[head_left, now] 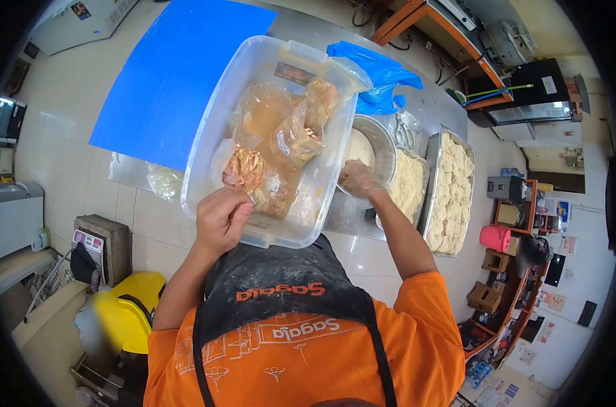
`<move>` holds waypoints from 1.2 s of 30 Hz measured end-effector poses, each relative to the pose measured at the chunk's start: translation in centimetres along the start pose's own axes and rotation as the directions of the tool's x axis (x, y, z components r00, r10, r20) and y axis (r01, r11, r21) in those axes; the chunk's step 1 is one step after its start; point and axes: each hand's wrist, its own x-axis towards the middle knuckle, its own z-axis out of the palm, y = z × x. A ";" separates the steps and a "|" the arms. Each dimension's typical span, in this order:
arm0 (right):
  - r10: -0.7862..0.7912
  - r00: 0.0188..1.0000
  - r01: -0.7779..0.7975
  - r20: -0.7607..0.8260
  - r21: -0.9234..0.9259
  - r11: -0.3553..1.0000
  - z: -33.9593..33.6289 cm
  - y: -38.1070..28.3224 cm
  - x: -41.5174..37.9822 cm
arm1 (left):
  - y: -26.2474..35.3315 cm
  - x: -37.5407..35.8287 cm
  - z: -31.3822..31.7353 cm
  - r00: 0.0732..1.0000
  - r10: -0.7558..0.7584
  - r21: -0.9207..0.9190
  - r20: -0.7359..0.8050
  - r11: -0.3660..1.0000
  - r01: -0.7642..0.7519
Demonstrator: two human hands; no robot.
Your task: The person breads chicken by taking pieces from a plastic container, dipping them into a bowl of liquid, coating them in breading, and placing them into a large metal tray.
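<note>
My left hand (222, 216) is closed in a pinch at the near left side of a large translucent plastic tub (308, 217). Its fingertips grip the edge of a clear plastic bag (243, 169) with raw, marinated meat pieces. More bagged meat (297, 139) lies in brownish liquid in the tub. My right hand (360, 178), in a clear glove, reaches over the near rim of a metal bowl (388, 146) holding pale batter (361, 148). Its fingers are curled; what they hold, if anything, is hidden. A tray of breading crumbs (408, 186) is right of that hand.
A long metal tray (450, 193) of coated pieces stands at the right. Behind the bowl lie a blue plastic bag (379, 71) and scissors (406, 129). A blue board (179, 74) covers the table's left part. A yellow container (128, 312) and a scale (89, 251) stand at lower left.
</note>
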 end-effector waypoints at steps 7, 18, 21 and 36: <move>0.083 0.996 -0.089 0.032 0.256 0.963 -4.8 -1.8 -0.7 | 0.0 -0.1 -0.1 1.000 -0.018 -0.008 0.010 1.000 0.018; 0.285 0.958 -0.259 -0.012 0.386 0.885 -10.8 -0.6 -2.6 | 0.3 0.1 0.3 0.998 -0.062 0.016 -0.008 0.998 0.062; 0.164 0.949 -0.158 -0.270 0.042 0.986 -3.1 4.4 1.0 | 0.3 0.1 0.5 0.997 -0.074 0.019 -0.011 0.997 0.074; 0.463 0.849 -0.332 -0.255 0.424 0.843 -11.6 -4.2 -3.2 | -0.7 -1.2 -0.4 0.972 -0.179 -0.280 -0.153 0.951 0.131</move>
